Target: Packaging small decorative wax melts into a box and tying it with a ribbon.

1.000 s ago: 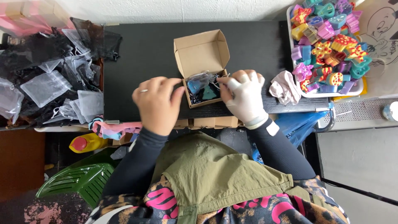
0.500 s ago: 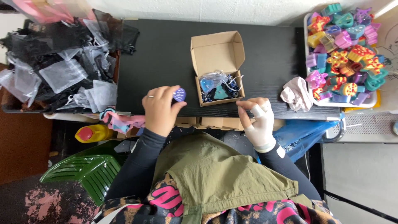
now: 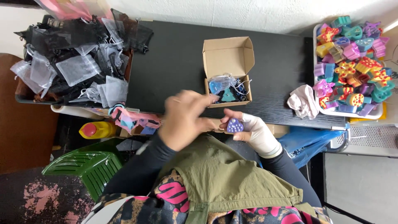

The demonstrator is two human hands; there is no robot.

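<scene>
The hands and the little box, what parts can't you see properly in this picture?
Head view, the only one:
- Left hand: blurred by motion, so its fingers and anything in them cannot be told.
- Purple heart-shaped piece: the right hand covers its underside.
- Cardboard box: a clear pouch hides part of the blue pieces inside.
- Tray of colourful pieces: cut off by the right edge.

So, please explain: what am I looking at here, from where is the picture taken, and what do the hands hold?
There is no machine: a person wears a camera on the head, looking down at their own hands. The right hand, wrapped in white, holds a small purple heart-shaped piece. The left hand is blurred, close beside it. On the black table stand an open cardboard box with small bagged pieces, a white tray of colourful shapes, a crumpled cloth and a pile of mesh pouches.
</scene>
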